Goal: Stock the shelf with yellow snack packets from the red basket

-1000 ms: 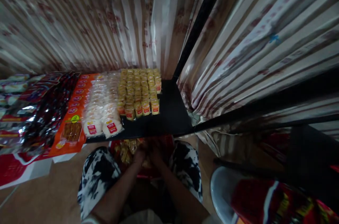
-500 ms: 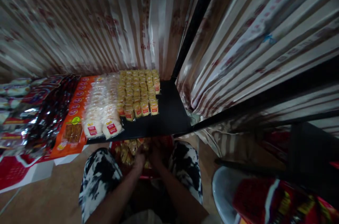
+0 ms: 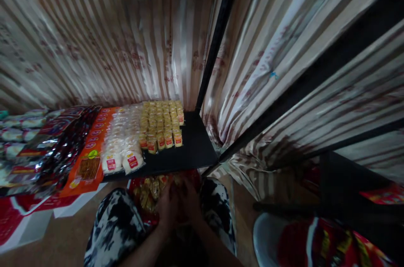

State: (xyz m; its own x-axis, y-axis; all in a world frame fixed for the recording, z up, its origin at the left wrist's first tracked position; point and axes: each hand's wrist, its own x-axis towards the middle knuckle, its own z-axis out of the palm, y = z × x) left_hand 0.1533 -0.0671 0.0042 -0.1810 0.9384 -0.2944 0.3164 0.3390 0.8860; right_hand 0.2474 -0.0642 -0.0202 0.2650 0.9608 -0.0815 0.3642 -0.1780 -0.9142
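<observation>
Between my knees stands a red container [image 3: 132,183] with small yellow-wrapped snack packs [image 3: 147,193] in it. My left hand [image 3: 168,199] and my right hand [image 3: 188,195] are close together over its right half. Their fingers are in shadow, so I cannot make out how they are bent or what they hold. Just beyond, on a black shelf [image 3: 198,145], rows of yellow-wrapped snack packs [image 3: 160,124] stand in a tight block. White round packaged cakes [image 3: 132,159] lie in two rows to the left of that block.
An orange snack packet [image 3: 85,166] and dark shiny packets [image 3: 63,145] lie further left on the shelf. Black metal posts [image 3: 217,44] rise at the corner before striped curtains [image 3: 151,40]. At lower right is a pale basin [image 3: 263,233] beside red packets [image 3: 334,241].
The view has shifted, so the shelf and its goods sit lower and slightly left in the picture. My hands have drawn closer together over the container.
</observation>
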